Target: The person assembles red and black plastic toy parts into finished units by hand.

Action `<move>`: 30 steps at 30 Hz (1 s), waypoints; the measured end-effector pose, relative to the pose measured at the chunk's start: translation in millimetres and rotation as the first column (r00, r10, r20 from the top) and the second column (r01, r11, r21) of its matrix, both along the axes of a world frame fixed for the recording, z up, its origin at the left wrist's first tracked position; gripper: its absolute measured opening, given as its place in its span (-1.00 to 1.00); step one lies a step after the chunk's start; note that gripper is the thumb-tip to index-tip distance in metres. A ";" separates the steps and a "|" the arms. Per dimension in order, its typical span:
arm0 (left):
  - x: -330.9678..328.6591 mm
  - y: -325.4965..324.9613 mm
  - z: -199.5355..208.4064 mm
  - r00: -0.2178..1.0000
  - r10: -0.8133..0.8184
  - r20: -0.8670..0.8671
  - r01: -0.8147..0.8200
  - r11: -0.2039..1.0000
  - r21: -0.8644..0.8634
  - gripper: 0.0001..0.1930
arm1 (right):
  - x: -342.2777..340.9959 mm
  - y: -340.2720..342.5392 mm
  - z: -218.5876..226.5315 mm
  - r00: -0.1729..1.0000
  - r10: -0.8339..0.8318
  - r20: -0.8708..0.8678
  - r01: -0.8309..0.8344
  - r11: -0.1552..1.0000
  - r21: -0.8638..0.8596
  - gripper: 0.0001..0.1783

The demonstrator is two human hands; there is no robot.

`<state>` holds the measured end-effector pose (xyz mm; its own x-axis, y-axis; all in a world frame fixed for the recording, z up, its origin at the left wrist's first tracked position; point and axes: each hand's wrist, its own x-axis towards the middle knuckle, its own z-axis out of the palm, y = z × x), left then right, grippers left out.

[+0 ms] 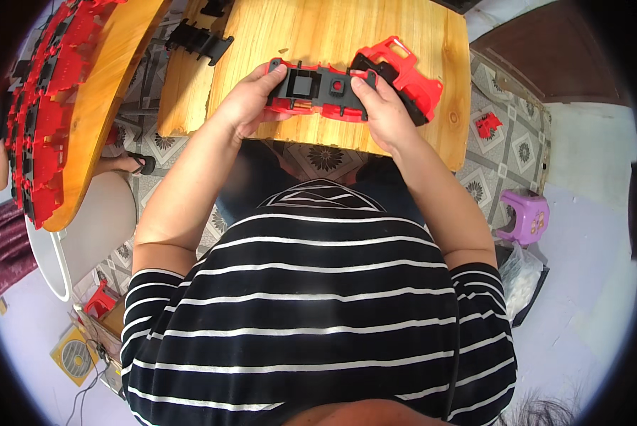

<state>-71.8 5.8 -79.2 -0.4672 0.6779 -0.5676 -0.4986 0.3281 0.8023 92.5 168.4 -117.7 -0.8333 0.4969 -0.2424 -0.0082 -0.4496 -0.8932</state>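
Between my two hands is a long plastic part [320, 88], a black chassis piece set against a red piece, held level above the near part of the wooden table. My left hand [251, 97] is closed around its left end, thumb on top. At the right end my right hand [384, 108] grips it with the thumb pressed on the black face. Just beyond the right hand lies a red plastic toy vehicle shell [412, 74] with a black part along it. The undersides of the fingers are hidden.
Black plastic pieces [199, 41] lie at the table's [254, 32] far left. A second, curved board [100, 135] on the left carries rows of red and black parts [45, 121]. A purple stool [524, 216] and a red piece [487, 125] are on the floor at right.
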 end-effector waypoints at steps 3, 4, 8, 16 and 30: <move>1.2 -1.4 -2.9 0.997 -0.020 -0.077 0.021 1.000 0.012 -0.61 | 1.6 -7.8 1.8 0.998 -0.063 -0.004 0.063 0.998 -0.012 -0.74; -0.4 -0.2 -3.4 0.997 -0.007 -0.082 0.008 1.000 0.013 -0.61 | 2.8 -9.2 2.0 0.995 -0.103 -0.012 0.103 0.995 -0.006 -0.74; -10.9 9.4 4.7 0.974 -0.047 -0.222 0.030 0.997 -0.077 -0.55 | 11.0 -8.8 -6.4 0.993 -0.093 0.079 0.102 0.987 -0.121 -0.51; 4.4 -32.7 -22.5 0.667 0.504 -0.548 -0.441 0.861 0.255 -0.25 | 83.4 24.0 44.2 0.969 -0.243 -0.036 -0.004 -0.162 0.987 -0.11; 95.0 -8.0 -42.3 0.789 0.527 -0.315 -0.466 0.848 0.252 -0.40 | -9.4 57.8 11.8 0.998 0.040 0.047 -0.047 0.984 0.174 -0.44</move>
